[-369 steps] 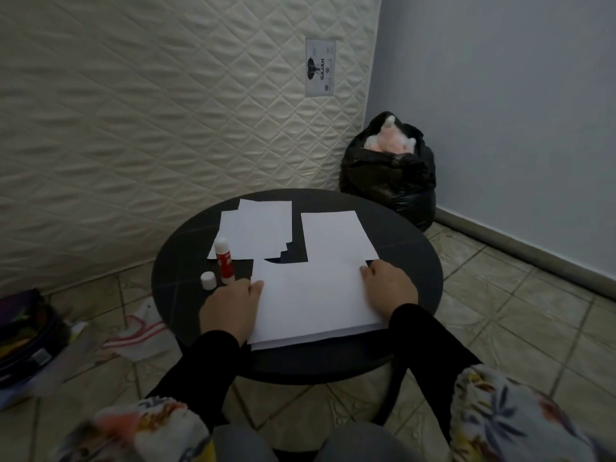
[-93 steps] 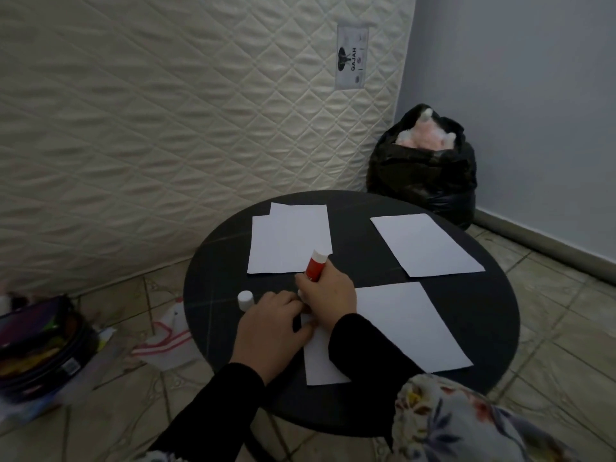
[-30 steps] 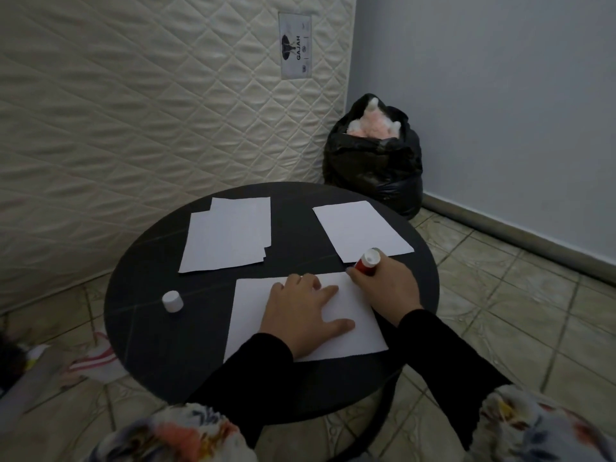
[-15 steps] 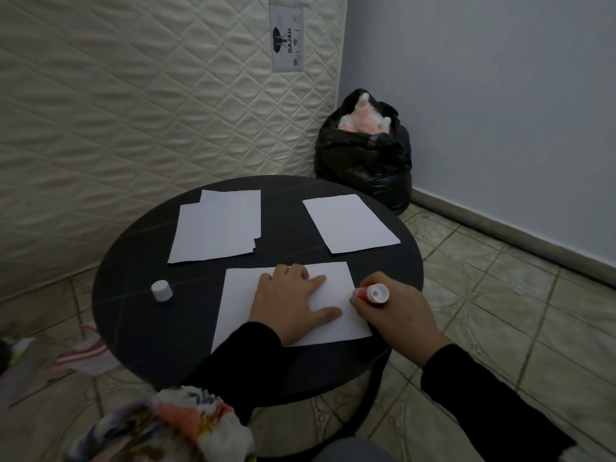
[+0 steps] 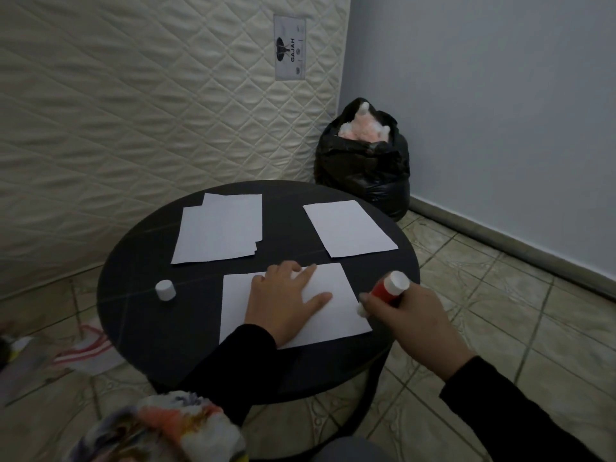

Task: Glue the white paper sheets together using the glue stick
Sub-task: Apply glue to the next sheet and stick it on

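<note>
A white paper sheet (image 5: 336, 295) lies at the near side of the round black table (image 5: 140, 315). My left hand (image 5: 283, 301) rests flat on it, fingers spread. My right hand (image 5: 410, 325) grips the red glue stick (image 5: 386, 291), tilted, its lower white tip touching the sheet's right edge. The stick's white cap (image 5: 165, 289) stands alone at the table's left. A small stack of white sheets (image 5: 220, 231) lies at the far left, and a single sheet (image 5: 348, 226) at the far right.
A quilted mattress (image 5: 150, 105) leans upright behind the table. A full black rubbish bag (image 5: 363, 165) stands in the corner by the blue wall. A white and red plastic bag (image 5: 86, 351) lies on the tiled floor at the left.
My right hand has carried the glue stick along the near sheet's right edge, from its far corner toward me. My left hand stays pressed on the sheet. The view has shifted.
</note>
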